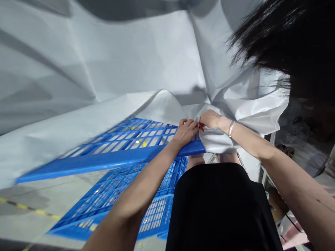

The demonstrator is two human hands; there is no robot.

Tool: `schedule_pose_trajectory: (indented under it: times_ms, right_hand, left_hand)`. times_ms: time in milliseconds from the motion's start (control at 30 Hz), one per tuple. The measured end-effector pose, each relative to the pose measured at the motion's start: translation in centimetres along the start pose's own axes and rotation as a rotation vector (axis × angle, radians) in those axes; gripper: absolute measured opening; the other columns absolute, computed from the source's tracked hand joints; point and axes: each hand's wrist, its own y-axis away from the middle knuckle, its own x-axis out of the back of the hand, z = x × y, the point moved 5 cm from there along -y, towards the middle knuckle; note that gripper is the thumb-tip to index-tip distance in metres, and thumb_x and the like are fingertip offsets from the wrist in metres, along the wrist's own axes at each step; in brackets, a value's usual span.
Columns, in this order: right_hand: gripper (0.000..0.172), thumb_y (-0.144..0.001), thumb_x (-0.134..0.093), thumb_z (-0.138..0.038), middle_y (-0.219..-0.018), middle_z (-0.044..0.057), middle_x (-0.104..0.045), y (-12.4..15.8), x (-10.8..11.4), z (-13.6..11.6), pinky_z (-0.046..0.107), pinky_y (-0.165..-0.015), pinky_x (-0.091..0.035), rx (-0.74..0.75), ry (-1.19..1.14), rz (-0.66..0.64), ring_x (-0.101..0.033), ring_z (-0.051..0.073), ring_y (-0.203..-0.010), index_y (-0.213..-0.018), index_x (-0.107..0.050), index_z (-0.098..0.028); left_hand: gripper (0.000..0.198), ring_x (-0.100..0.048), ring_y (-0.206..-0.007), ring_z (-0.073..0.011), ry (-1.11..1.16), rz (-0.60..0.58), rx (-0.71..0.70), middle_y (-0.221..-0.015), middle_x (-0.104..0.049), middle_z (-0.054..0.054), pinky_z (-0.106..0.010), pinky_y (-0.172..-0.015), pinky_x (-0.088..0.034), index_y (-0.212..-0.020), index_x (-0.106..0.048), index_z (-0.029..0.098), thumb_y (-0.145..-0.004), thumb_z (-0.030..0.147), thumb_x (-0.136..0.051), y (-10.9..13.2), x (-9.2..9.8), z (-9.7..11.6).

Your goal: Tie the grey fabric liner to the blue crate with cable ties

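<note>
A large sheet of white fabric point(110, 66) is draped across the upper view and over the far edge of a blue plastic crate point(104, 162). My left hand point(186, 131) rests closed on the crate's rim, fingers pinched at the fabric's edge. My right hand point(211, 119), a bracelet on its wrist, is closed too and meets the left one at a small red thing point(201, 127), which sits between both hands' fingertips. I cannot make out what that red thing is.
Dark hair point(285, 38) hangs into the upper right of the view. My black skirt point(222, 209) fills the lower middle. A grey floor with a yellow line point(28, 208) lies at lower left. Clutter sits at the right edge.
</note>
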Motion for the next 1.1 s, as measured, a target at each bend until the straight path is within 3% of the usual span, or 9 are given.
schedule_pose_trajectory:
  times_ms: [267,467,600,867,1100]
  right_hand:
    - [0.033,-0.086,-0.048,-0.017,-0.108,0.017,-0.069,1.2,0.5,0.8,0.032,-0.077,-0.038,0.068,0.096,0.020,-0.060,0.027,-0.099,-0.108,-0.072,-0.014]
    - [0.033,-0.088,-0.047,-0.020,-0.110,0.016,-0.068,2.7,0.7,2.7,0.032,-0.080,-0.037,-0.016,0.009,0.103,-0.058,0.026,-0.099,-0.110,-0.071,-0.016]
    - [0.032,-0.089,-0.048,-0.023,-0.110,0.014,-0.067,2.9,0.3,3.1,0.031,-0.079,-0.036,-0.023,-0.023,0.110,-0.057,0.024,-0.098,-0.111,-0.070,-0.017]
    - [0.027,-0.086,-0.052,-0.019,-0.103,0.012,-0.070,2.2,-0.1,2.2,0.029,-0.073,-0.033,-0.012,-0.072,0.134,-0.058,0.019,-0.090,-0.102,-0.073,-0.014]
    - [0.032,-0.088,-0.049,-0.018,-0.111,0.011,-0.068,2.6,0.1,1.1,0.029,-0.077,-0.033,-0.015,-0.066,0.107,-0.058,0.018,-0.094,-0.111,-0.071,-0.017]
  left_hand:
    - [0.018,-0.055,-0.100,-0.0273,0.087,-0.024,0.099,-0.100,-0.069,-0.011,-0.046,-0.085,-0.037,-0.079,-0.073,0.018,-0.085,0.016,-0.056,0.2,-0.2,-0.6]
    - [0.019,-0.055,-0.103,-0.0276,0.111,-0.080,0.088,-0.117,-0.067,-0.010,-0.046,-0.083,-0.037,-0.086,-0.074,0.019,-0.086,0.018,-0.055,0.1,-0.2,-0.6]
    - [0.019,-0.055,-0.099,-0.0277,0.139,-0.096,0.104,-0.108,-0.068,-0.011,-0.045,-0.080,-0.038,-0.082,-0.074,0.019,-0.085,0.017,-0.055,0.1,-0.3,-0.7]
    - [0.019,-0.055,-0.096,-0.0281,0.107,-0.077,0.093,-0.103,-0.068,-0.012,-0.045,-0.078,-0.038,-0.080,-0.073,0.018,-0.085,0.019,-0.055,0.2,-0.3,-0.7]
    - [0.019,-0.055,-0.097,-0.0277,0.084,-0.042,0.094,-0.102,-0.069,-0.012,-0.044,-0.079,-0.039,-0.080,-0.073,0.016,-0.084,0.015,-0.054,0.5,-0.5,-1.0]
